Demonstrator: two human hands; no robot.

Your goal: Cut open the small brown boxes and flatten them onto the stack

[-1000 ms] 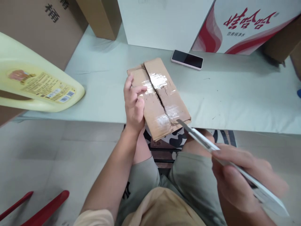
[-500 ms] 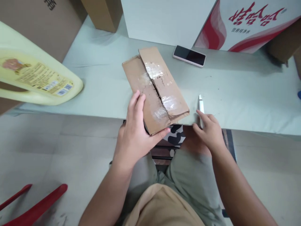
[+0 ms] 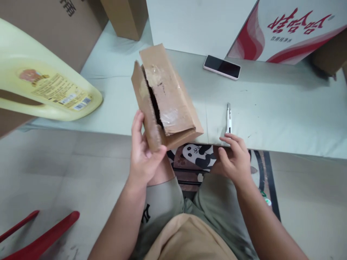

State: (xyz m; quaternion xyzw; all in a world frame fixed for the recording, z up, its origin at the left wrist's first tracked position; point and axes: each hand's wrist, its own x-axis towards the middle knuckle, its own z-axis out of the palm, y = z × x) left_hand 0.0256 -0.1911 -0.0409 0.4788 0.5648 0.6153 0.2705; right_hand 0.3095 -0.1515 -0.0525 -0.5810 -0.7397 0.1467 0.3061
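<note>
A brown cardboard box (image 3: pixel 173 97) with scraps of clear tape is tilted over the near part of the table. My left hand (image 3: pixel 146 151) grips its near left flap between thumb and fingers. Between that flap and the other one runs a dark gap; what lies inside is hidden. A white utility knife (image 3: pixel 228 117) lies on the table to the right of the box. Just below its near end is my right hand (image 3: pixel 235 157), fingers apart and holding nothing.
A phone (image 3: pixel 221 67) lies behind the box, before a white carton (image 3: pixel 200 25) and a red-and-white carton (image 3: pixel 287 32). A large pale yellow bottle (image 3: pixel 48 79) stands at the left. The table's front edge (image 3: pixel 292 153) runs close to my knees.
My right hand has let go of the utility knife and drawn back a little. My left hand has tilted the box and shifted left, and the gap between its flaps has widened.
</note>
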